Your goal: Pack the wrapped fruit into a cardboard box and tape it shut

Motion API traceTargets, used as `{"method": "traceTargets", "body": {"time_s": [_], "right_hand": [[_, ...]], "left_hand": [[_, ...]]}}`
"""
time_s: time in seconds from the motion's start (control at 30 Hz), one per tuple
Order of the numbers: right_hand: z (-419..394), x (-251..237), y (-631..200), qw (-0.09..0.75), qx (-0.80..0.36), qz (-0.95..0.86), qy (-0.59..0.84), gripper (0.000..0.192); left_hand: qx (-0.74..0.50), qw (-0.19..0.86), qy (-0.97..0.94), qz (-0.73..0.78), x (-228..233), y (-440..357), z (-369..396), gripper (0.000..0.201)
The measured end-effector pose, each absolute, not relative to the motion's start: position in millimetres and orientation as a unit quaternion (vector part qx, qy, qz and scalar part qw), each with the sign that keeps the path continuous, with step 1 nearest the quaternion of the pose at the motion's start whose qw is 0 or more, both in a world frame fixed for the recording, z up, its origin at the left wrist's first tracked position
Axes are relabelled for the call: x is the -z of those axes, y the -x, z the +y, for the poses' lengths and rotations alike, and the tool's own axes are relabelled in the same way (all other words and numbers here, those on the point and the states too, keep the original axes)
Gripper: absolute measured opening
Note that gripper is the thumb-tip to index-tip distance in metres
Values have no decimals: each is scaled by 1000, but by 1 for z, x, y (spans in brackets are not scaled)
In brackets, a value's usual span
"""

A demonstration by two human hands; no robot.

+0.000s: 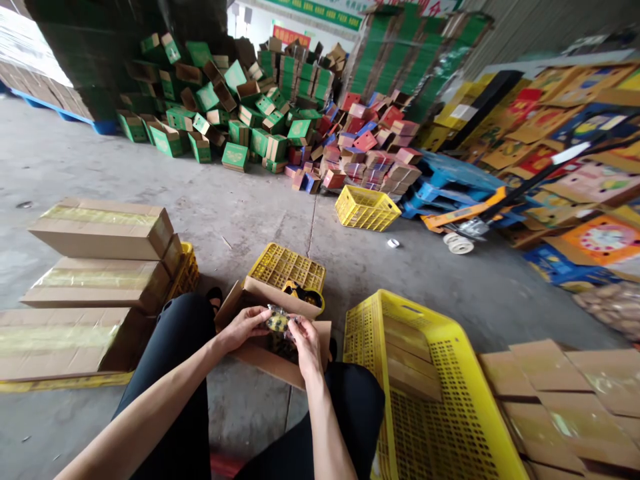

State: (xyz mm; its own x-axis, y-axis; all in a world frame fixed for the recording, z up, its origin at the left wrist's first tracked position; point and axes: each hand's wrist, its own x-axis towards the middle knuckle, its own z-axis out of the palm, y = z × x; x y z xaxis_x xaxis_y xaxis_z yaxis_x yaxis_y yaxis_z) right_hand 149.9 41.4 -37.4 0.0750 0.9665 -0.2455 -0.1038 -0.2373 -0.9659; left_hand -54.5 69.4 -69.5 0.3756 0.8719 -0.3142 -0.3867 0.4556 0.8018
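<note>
Between my knees stands an open cardboard box (pixel 267 365) with its flaps raised; dark items inside are mostly hidden. Over it, a small clear plastic packet (pixel 277 321) with yellow and dark contents is held by both hands. My left hand (pixel 246 327) pinches its left end, fingers closed. At the other end, my right hand (pixel 305 339) grips the packet with thumb and fingers. Just behind the box lies a black-and-yellow object (pixel 300 292) whose kind I cannot make out, by a yellow plastic crate (pixel 285 262) with a lattice surface.
Taped cartons (pixel 95 280) are stacked at my left. To my right is a large yellow crate (pixel 450 360) with cartons inside, then more cartons (pixel 560 393). Farther off are a small yellow crate (pixel 367 208), a pallet jack (pixel 465 220) and heaps of green boxes (pixel 235 155).
</note>
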Motion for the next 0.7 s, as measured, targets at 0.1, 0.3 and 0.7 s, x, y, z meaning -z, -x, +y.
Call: {"method": "traceTargets", "body": {"time_s": [0.1, 0.3, 0.7], "right_hand": [[42, 37, -149, 478, -565, -388, 549, 50], [41, 38, -147, 476, -569, -389, 546, 57], [40, 41, -147, 465, -575, -383, 554, 60]], "left_hand": [[-421, 756, -320, 385, 69, 54, 69, 49], [-432, 741, -333, 391, 67, 54, 68, 49], [-427, 739, -322, 409, 66, 53, 69, 54]]}}
